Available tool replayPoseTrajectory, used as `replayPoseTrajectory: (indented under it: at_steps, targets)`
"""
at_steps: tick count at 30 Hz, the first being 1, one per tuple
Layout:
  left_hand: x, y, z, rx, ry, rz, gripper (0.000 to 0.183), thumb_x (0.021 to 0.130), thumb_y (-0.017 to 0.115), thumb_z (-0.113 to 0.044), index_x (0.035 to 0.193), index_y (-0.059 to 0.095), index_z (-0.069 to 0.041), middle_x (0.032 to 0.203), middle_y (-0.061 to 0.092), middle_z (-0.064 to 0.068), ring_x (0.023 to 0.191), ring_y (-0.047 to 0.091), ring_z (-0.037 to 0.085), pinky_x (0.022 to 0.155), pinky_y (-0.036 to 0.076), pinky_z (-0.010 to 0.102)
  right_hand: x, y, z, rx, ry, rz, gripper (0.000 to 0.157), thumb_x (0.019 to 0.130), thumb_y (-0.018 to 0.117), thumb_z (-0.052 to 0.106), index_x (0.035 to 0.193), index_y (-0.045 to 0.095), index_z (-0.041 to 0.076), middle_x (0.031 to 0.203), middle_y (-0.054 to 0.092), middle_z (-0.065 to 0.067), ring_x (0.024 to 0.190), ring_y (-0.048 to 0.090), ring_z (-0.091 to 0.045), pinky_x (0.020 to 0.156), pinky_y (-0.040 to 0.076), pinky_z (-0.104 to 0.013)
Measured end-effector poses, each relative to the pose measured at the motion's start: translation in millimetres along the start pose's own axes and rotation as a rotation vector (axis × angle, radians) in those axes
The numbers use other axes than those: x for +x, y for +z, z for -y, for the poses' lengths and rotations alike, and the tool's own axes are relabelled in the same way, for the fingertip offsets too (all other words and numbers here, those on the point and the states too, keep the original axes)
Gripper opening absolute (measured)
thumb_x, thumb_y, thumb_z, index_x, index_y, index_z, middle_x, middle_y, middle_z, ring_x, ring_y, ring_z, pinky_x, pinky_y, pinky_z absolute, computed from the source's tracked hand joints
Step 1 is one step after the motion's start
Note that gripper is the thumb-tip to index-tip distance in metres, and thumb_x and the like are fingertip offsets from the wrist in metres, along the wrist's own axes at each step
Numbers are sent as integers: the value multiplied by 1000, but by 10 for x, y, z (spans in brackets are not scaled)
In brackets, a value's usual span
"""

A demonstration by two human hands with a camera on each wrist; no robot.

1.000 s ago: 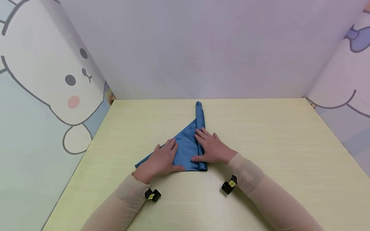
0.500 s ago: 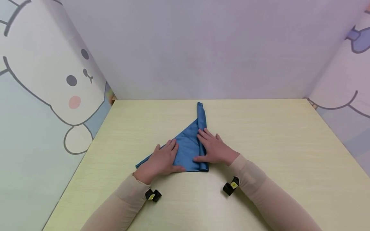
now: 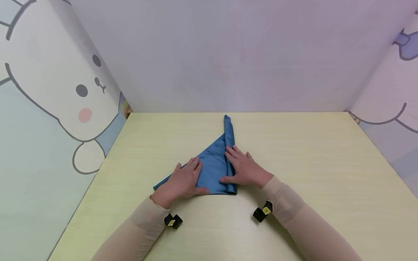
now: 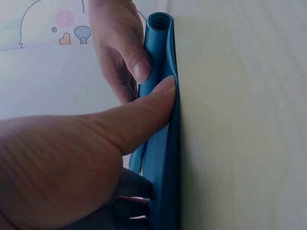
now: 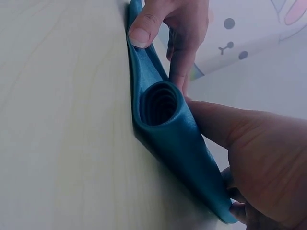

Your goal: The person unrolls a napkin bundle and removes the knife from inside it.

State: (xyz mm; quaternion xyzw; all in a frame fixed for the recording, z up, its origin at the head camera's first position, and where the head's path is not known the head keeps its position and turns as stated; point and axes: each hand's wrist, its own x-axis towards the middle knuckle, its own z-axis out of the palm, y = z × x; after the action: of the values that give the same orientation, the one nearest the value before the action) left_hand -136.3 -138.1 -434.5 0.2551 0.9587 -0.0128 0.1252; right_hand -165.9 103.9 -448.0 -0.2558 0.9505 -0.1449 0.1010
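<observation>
A blue cloth [image 3: 212, 165] with a satin sheen lies on the table, partly rolled up. Its flat part tapers to a corner at the left. The rolled edge [image 3: 229, 130] runs away from the person along the right side; the right wrist view shows the spiral layers at the near end of the roll [image 5: 160, 105]. My left hand [image 3: 181, 179] presses on the flat part, its thumb along the near edge. Over the roll lies my right hand [image 3: 246, 168], fingers extended on top and thumb on the flat cloth beside it. The palms hide some cloth.
The pale wooden table [image 3: 294, 145] extends to both sides of the cloth. A plain light wall [image 3: 228, 54] rises at its far edge. Side panels with cartoon animals [image 3: 81, 90] flank it. A small black device is strapped at each wrist.
My right hand and the roll under it have shifted slightly to the right. My left hand has hardly moved and stays on the flat cloth.
</observation>
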Motion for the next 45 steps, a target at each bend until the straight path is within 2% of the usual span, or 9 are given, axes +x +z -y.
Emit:
replayPoseTrajectory:
  at_steps: [16,45]
  targets:
    - [9,-7,-6,6,-2,1,103,81,56,-73,150,30,-2,157,21,14,144,20,27,105,27,60,-34,3,-37,-5,-2,-37,106,78,62,71,151,27,3,159,16,-12,146,8,-32,105,17,-68]
    - [26,10,-1,5,-5,-6,104,79,56,-74,150,31,-2,157,22,14,144,21,28,105,28,61,-69,-68,-58,6,29,-8,107,78,63,70,152,25,3,159,15,-11,146,8,-32,106,15,-68]
